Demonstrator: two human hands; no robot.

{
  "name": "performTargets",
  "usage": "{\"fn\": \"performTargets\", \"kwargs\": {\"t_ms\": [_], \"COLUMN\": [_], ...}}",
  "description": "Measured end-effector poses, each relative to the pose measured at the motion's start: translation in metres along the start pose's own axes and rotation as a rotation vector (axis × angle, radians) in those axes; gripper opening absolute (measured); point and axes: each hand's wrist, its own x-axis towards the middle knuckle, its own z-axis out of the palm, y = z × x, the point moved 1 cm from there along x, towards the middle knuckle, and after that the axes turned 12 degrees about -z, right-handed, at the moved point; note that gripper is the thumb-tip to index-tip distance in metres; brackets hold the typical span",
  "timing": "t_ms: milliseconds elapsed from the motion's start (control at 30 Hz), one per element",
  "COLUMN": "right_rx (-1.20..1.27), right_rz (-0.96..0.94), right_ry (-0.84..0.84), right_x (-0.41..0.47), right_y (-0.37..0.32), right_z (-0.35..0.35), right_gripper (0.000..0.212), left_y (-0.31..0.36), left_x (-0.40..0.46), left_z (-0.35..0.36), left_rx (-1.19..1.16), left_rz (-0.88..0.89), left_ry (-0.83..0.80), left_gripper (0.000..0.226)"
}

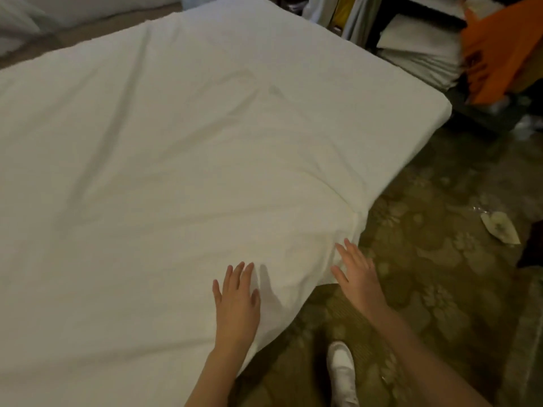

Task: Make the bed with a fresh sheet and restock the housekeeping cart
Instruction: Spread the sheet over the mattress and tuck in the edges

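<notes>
No grip on anything right now: both my hands are flat w/ fingers straight and spread. My left hand (pixel 236 304) lies palm-down on the white cotton bed sheet (pixel 176 160), close to the bed's near edge, a bit in from the near right corner. My right hand (pixel 357 277) is just beside it at that same corner, fingertips touching the loose fold of sheet that hangs off the corner; the rest of that hand is over the floor.

The sheet covers the whole wide white mattress bed (pixel 423 133) top, w/ soft creases running diagonally across the middle and a bunched ridge leading down to the near right corner. Far right corner looks smooth and rounded.

Below my arms, one white shoe (pixel 342 368) of mine stands on the green-brown floral patterned carpet (pixel 426 259), near the bed's near edge. Further right on the carpet lies a small pale crumpled wrapper (pixel 499 229), well apart from the bed.

Past the bed's far right corner stands the dark-framed housekeeping cart (pixel 484 118), w/ a stack of folded white linens (pixel 423 58) on a shelf and an orange cloth bag (pixel 496 51) hanging at its right. Blurry there, can't tell more.
</notes>
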Motion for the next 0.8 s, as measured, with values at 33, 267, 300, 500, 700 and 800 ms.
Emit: {"fn": "performTargets", "kwargs": {"t_ms": [33,267,300,500,700,800], "right_rx": [0.036,0.313,0.348,0.536,0.639,0.647], "right_rz": [0.021,0.062,0.086,0.194,0.197,0.182], "right_ry": [-0.010,0.113,0.144,0.190,0.184,0.110], "right_x": [0.012,0.103,0.114,0.147,0.119,0.108], "right_y": [0.018,0.110,0.118,0.140,0.163,0.169], "right_z": [-0.006,-0.024,-0.026,-0.019,-0.055,-0.065], "right_gripper": [0.054,0.046,0.045,0.020,0.009,0.011], "left_y": [0.020,0.152,0.167,0.215,0.214,0.214], "left_x": [0.009,0.061,0.066,0.091,0.104,0.099], "left_z": [0.009,0.074,0.081,0.105,0.111,0.117], "left_rx": [-0.016,-0.160,-0.168,-0.230,-0.185,-0.136], "left_rz": [-0.001,-0.037,-0.045,-0.065,-0.079,-0.055], "left_ry": [-0.004,-0.045,-0.055,-0.080,-0.128,-0.129], "left_gripper": [0.050,0.049,0.049,0.046,0.052,0.058]}}
